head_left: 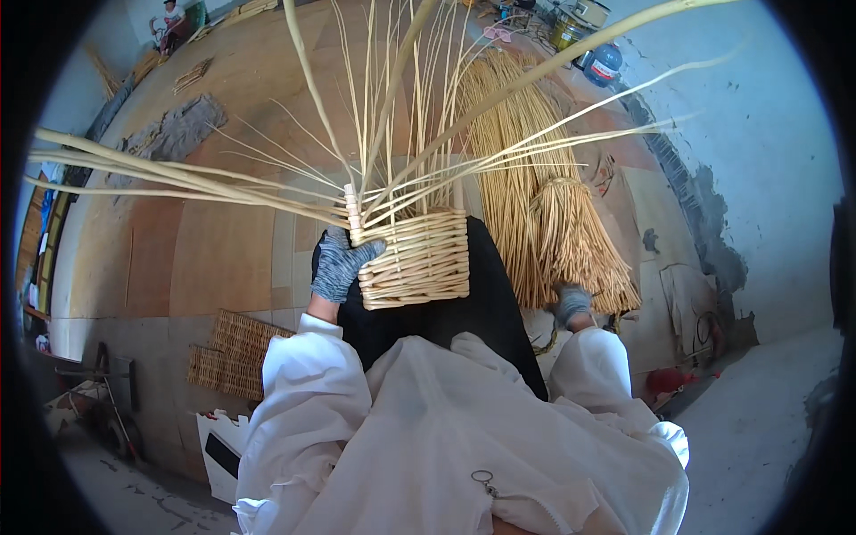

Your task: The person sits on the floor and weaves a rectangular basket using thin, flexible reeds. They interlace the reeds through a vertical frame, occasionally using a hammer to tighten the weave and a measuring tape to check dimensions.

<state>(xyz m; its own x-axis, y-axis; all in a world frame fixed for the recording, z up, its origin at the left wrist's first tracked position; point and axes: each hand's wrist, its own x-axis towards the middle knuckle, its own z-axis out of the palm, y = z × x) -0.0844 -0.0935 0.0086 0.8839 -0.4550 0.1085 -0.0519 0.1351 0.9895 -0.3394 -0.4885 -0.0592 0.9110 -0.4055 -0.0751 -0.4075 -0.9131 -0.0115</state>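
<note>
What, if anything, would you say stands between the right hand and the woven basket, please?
The person's black-clad right leg lies between the right hand and the woven basket. Nothing visible separates that hand from the long pale stalks beside it, though whether they touch is unclear.

Rods (390,100) block above basket (415,263); gap between basket and stalks (513,201).

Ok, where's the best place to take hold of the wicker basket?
Probably the right edge of its woven wall, coming in low from the person's right. That edge is straight and bare, while long rods fan out above and leftward and the left hand holds the left edge.
</note>
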